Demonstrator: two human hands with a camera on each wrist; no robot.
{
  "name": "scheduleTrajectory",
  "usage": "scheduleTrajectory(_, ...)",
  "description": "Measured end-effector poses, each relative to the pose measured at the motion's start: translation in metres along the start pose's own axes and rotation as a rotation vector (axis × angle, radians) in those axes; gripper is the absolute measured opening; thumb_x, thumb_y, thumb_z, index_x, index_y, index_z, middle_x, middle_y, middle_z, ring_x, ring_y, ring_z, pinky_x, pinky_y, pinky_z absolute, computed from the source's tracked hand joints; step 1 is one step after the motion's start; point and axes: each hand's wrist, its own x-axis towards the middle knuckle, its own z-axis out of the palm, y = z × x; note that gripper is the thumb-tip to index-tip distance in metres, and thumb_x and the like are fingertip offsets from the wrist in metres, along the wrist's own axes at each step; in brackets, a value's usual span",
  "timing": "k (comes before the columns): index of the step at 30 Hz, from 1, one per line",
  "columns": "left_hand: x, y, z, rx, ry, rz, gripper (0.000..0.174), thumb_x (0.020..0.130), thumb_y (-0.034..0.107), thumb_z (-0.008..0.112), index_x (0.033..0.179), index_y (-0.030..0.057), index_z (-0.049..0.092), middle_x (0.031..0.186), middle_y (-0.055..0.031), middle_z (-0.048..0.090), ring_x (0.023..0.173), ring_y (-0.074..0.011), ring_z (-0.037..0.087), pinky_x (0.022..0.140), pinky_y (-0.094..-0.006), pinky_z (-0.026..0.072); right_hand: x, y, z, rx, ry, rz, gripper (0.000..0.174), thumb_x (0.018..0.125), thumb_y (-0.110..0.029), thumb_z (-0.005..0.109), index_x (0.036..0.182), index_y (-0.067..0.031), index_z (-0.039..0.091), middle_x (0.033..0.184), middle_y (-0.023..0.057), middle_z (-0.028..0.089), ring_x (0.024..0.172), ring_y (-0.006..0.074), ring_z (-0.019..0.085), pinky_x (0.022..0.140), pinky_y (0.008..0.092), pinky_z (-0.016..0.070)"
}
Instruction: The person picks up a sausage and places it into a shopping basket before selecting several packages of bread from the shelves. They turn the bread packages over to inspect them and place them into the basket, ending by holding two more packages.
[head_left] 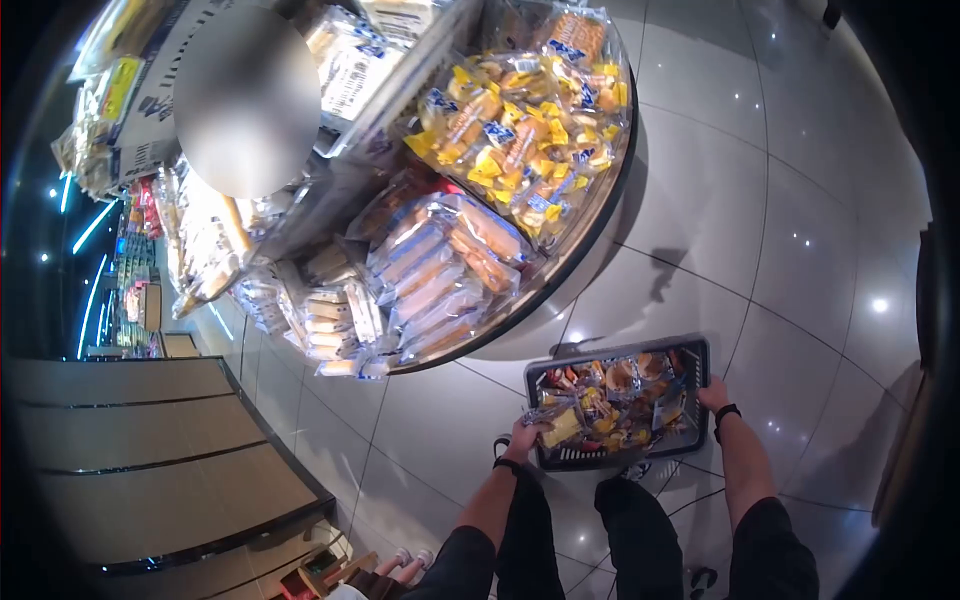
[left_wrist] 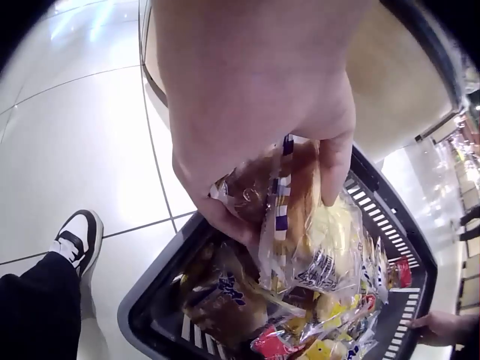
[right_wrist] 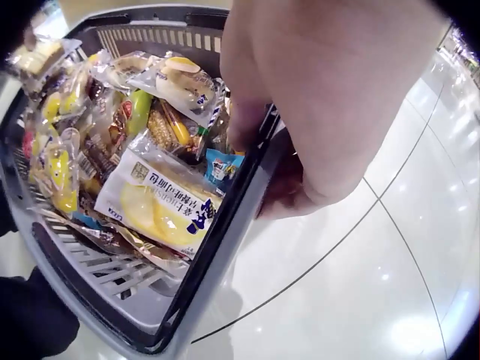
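Note:
My left hand (head_left: pixel 524 438) grips a clear bag of sliced bread (left_wrist: pixel 330 232), fingers on one side and thumb on the other. The bag sits over one end of a dark grey shopping basket (head_left: pixel 610 352). At the basket's opposite end my right hand (head_left: pixel 714 394) holds the rim, with fingers curled round it in the right wrist view. Many wrapped snacks fill the basket, among them a bread packet with a yellow and white label (right_wrist: pixel 157 199), a small blue packet (right_wrist: pixel 223 166) and a brown bun (left_wrist: pixel 225 304) in clear wrap.
A round display stand (head_left: pixel 590 235) is piled with yellow-ended bread bags (head_left: pixel 520 140) and long wrapped loaves (head_left: pixel 430 270). Brown panelled shelving (head_left: pixel 140 450) stands at lower left. Below the basket is a grey tiled floor (head_left: pixel 700 230); a shoe (left_wrist: pixel 79 240) shows beside it.

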Motion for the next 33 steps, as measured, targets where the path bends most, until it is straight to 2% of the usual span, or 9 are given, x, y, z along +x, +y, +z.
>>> scheduleTrajectory(6, 0.012, 0.018, -0.004, 0.107, 0.091, -0.050, 0.030, 0.079, 0.003, 0.070, 0.108, -0.0022, 0.068, 0.096, -0.0080, 0.071, 0.085, -0.0183, 0.069, 0.075, -0.0321, 0.0565, -0.017, -0.015, -0.016, 0.151, -0.064, 0.029, 0.057, 0.075, -0.016, 0.073, 0.125, 0.0027, 0.054, 0.106, 0.0272, 0.067, 0.105, 0.0423, 0.065, 0.092, 0.0457, 0.0506)
scheduleTrajectory(9, -0.012, 0.004, -0.025, 0.127, 0.184, 0.166, 0.020, 0.086, 0.014, 0.070, 0.098, -0.0004, 0.063, 0.080, -0.0071, 0.069, 0.064, -0.0139, 0.065, 0.054, -0.0306, 0.0530, -0.074, 0.032, -0.015, 0.020, 0.115, -0.131, 0.072, 0.081, -0.015, 0.069, 0.143, 0.0046, 0.040, 0.145, 0.0277, 0.045, 0.137, 0.0416, 0.040, 0.118, 0.0458, 0.0302)
scheduleTrajectory(13, -0.105, 0.003, -0.068, 0.439, 0.225, 0.157, 0.048, 0.076, 0.026, 0.081, 0.113, -0.0003, 0.064, 0.098, -0.0123, 0.072, 0.090, -0.0250, 0.070, 0.079, -0.0390, 0.0566, -0.257, 0.076, -0.063, -0.104, 0.031, -0.132, 0.062, 0.078, -0.003, 0.057, 0.138, 0.0079, 0.044, 0.138, 0.0295, 0.048, 0.132, 0.0437, 0.043, 0.116, 0.0475, 0.0312)
scheduleTrajectory(14, -0.152, 0.025, -0.070, 0.379, 0.144, 0.055, 0.048, 0.074, 0.025, 0.082, 0.112, 0.0012, 0.065, 0.098, -0.0119, 0.073, 0.089, -0.0243, 0.071, 0.080, -0.0391, 0.0567, -0.303, 0.102, -0.069, -0.180, -0.045, -0.188, 0.063, 0.075, -0.005, 0.059, 0.135, 0.0090, 0.046, 0.135, 0.0302, 0.050, 0.129, 0.0444, 0.045, 0.116, 0.0462, 0.0319)
scheduleTrajectory(18, -0.312, 0.096, -0.080, 0.338, -0.008, 0.002, 0.039, 0.077, 0.016, 0.079, 0.113, 0.0043, 0.068, 0.093, -0.0038, 0.071, 0.082, -0.0158, 0.068, 0.074, -0.0321, 0.0565, -0.451, 0.121, -0.121, -0.071, -0.270, 0.272, 0.053, 0.068, -0.011, 0.070, 0.117, 0.0029, 0.057, 0.119, 0.0282, 0.060, 0.116, 0.0426, 0.057, 0.100, 0.0476, 0.0461)
scheduleTrajectory(23, -0.421, 0.126, -0.097, 0.028, 0.109, 0.011, 0.039, 0.077, 0.011, 0.078, 0.114, 0.0018, 0.067, 0.096, -0.0035, 0.070, 0.082, -0.0148, 0.067, 0.075, -0.0317, 0.0563, -0.503, 0.100, -0.160, -0.025, -0.231, 0.384, 0.039, 0.070, -0.014, 0.069, 0.107, -0.0021, 0.062, 0.103, 0.0236, 0.067, 0.103, 0.0427, 0.063, 0.089, 0.0476, 0.0509)
scheduleTrajectory(27, -0.470, 0.201, -0.082, -0.152, 0.102, 0.222, 0.045, 0.076, 0.008, 0.080, 0.117, -0.0014, 0.065, 0.104, -0.0069, 0.069, 0.089, -0.0164, 0.068, 0.082, -0.0315, 0.0558, -0.449, 0.022, -0.169, -0.025, 0.012, 0.082, 0.029, 0.076, -0.013, 0.065, 0.103, -0.0025, 0.062, 0.098, 0.0236, 0.068, 0.097, 0.0441, 0.064, 0.085, 0.0494, 0.0518)
scheduleTrajectory(30, -0.498, 0.263, -0.074, -0.316, -0.002, 0.397, 0.049, 0.075, 0.007, 0.082, 0.120, -0.0029, 0.063, 0.109, -0.0090, 0.069, 0.095, -0.0174, 0.067, 0.087, -0.0310, 0.0544, -0.422, -0.170, -0.230, 0.170, -0.015, -0.450, 0.025, 0.087, -0.015, 0.067, 0.103, 0.0034, 0.060, 0.094, 0.0214, 0.068, 0.091, 0.0394, 0.067, 0.079, 0.0448, 0.0533)
scheduleTrajectory(33, -0.509, 0.322, -0.070, -0.364, -0.066, 0.489, 0.052, 0.076, 0.004, 0.081, 0.123, -0.0040, 0.060, 0.113, -0.0107, 0.068, 0.102, -0.0187, 0.067, 0.091, -0.0313, 0.0537, -0.435, -0.363, -0.277, 0.384, -0.192, -0.571, 0.033, 0.093, -0.021, 0.069, 0.113, 0.0037, 0.059, 0.100, 0.0134, 0.071, 0.092, 0.0197, 0.070, 0.082, 0.0334, 0.0547)
